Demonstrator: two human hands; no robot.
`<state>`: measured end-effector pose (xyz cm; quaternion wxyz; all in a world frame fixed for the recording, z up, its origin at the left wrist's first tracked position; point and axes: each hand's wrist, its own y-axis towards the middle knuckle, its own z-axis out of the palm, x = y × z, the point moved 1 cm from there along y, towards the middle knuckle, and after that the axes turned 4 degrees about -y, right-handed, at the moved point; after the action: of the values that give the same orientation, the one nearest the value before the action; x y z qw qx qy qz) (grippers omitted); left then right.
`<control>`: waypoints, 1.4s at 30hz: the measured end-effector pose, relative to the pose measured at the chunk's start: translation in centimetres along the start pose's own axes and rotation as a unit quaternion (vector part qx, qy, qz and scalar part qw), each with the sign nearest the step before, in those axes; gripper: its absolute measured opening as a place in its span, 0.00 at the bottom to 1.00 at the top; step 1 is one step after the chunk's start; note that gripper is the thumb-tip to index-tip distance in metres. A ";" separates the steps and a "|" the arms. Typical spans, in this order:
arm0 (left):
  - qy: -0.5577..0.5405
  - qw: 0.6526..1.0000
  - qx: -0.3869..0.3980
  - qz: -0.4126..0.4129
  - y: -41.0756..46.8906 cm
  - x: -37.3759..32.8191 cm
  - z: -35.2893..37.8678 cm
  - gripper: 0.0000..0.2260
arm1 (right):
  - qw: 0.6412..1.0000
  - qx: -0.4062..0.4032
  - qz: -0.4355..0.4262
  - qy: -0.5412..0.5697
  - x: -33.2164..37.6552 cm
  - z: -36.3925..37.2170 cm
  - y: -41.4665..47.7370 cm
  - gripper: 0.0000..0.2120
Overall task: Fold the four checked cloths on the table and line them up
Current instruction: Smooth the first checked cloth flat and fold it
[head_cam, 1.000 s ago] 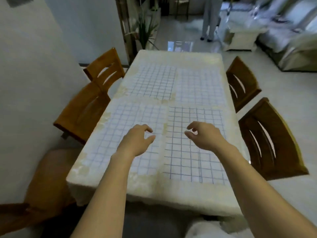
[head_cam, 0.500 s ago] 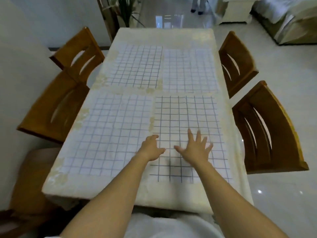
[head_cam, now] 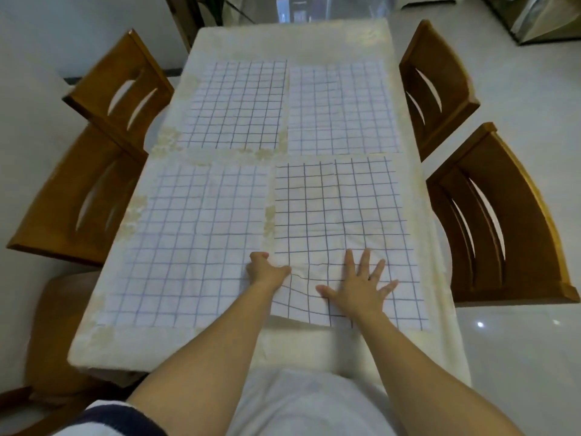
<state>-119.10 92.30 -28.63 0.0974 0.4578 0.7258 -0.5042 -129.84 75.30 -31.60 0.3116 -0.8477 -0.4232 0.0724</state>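
Note:
Four white cloths with dark grid lines lie flat in a two-by-two block on the table. The near right cloth (head_cam: 342, 215) has the boldest lines. My right hand (head_cam: 361, 287) lies flat on its near part, fingers spread. My left hand (head_cam: 265, 270) has its fingers curled at that cloth's left edge, pinching it, and the cloth wrinkles there. The near left cloth (head_cam: 191, 240) lies beside it. The far left cloth (head_cam: 235, 105) and the far right cloth (head_cam: 341, 108) lie untouched.
The table (head_cam: 292, 39) wears a cream tablecloth. Two wooden chairs stand on the left (head_cam: 94, 158) and two on the right (head_cam: 490, 196), close to the table sides. A plant (head_cam: 217, 7) stands beyond the far end.
Both hands came down from above the near cloths onto the near right cloth. The right hand flattened on it; the left hand took hold of its left edge, which wrinkled.

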 end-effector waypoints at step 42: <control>0.536 0.810 0.111 0.211 -0.2 0.5 -0.1 0.54 | 0.988 -0.091 -0.113 -0.053 1.8 -6.0 3.6 0.46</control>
<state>-119.50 92.65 -28.79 -0.2547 0.8051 0.4872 -0.2224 -123.96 72.25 -28.69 0.2162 -0.8142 -0.5371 0.0426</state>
